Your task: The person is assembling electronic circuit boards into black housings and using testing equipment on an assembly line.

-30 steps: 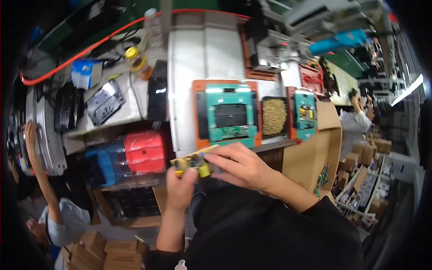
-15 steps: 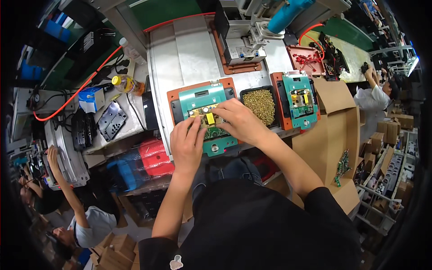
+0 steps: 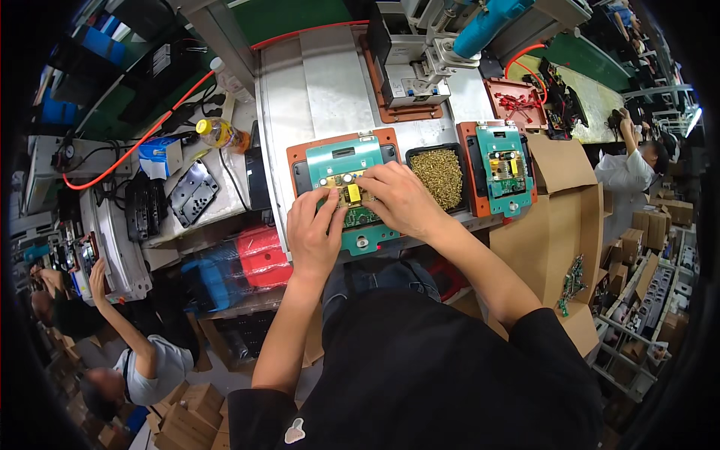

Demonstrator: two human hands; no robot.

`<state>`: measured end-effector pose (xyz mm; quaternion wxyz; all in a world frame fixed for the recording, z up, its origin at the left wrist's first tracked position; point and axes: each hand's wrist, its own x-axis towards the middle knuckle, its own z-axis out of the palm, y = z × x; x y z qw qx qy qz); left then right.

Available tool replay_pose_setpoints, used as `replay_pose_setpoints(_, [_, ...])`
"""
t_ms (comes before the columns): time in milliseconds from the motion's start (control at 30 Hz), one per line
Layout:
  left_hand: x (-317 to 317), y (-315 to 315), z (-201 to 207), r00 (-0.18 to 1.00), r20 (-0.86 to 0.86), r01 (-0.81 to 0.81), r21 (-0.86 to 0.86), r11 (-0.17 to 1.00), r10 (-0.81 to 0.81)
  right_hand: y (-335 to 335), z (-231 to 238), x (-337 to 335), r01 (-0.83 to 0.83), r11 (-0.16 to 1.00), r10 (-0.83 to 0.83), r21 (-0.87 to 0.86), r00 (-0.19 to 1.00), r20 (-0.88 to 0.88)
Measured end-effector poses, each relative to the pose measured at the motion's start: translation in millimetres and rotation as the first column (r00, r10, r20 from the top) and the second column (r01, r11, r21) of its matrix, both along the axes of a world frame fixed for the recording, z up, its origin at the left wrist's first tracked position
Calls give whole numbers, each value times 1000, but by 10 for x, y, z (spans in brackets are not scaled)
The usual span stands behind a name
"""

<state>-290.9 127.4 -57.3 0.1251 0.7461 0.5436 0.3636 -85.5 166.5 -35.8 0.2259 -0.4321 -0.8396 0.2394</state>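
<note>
A circuit board (image 3: 355,194) with a yellow component and round capacitors lies in a teal fixture plate (image 3: 343,155) on an orange-brown base. My left hand (image 3: 313,234) grips the board's left side, thumb and fingertips pressed close together. From the right, my right hand (image 3: 403,199) has its bent fingers on the board's other side, near the yellow component. Both hands cover parts of the board's edges. Just right of them, a black tray (image 3: 437,177) holds small brass-coloured screws. Beyond it, a second teal fixture (image 3: 495,139) carries a similar board.
Behind the fixtures stands a press-like machine (image 3: 409,82) with a blue cylinder (image 3: 491,28). An open cardboard box (image 3: 544,225) is at my right. A bottle with a yellow cap (image 3: 223,135) and black plastic parts (image 3: 193,193) sit left. Co-workers are on both sides.
The view has shifted slightly. Both hands stay at the board with only small finger movements. At the left, a co-worker's raised arm has lowered a little.
</note>
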Motion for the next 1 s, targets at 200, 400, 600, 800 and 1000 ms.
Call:
replay_pose_setpoints(200, [-301, -147, 40, 980, 194, -1, -189, 982, 38, -139, 199, 65, 80, 995, -80, 58, 997, -13])
replay_pose_setpoints(400, [-736, -903, -560, 991, 82, -56, -445, 894, 103, -879, 458, 697, 602, 798, -592, -25, 774, -224])
replay_pose_setpoints(600, [-781, -975, -672, 988, 110, -59, -382, 922, 108, -1650, -174, 1241, 775, 586, -810, -235, 568, -146])
replay_pose_setpoints(800, [-686, -879, -372, 985, 147, -41, -306, 951, 90, -1883, -337, 1825, 910, 210, -977, -358, 211, -36])
replay_pose_setpoints(1000, [365, -802, 18, 947, 267, 243, -239, 940, -177, -1406, -104, 2194, 942, 331, -935, -62, 318, -159])
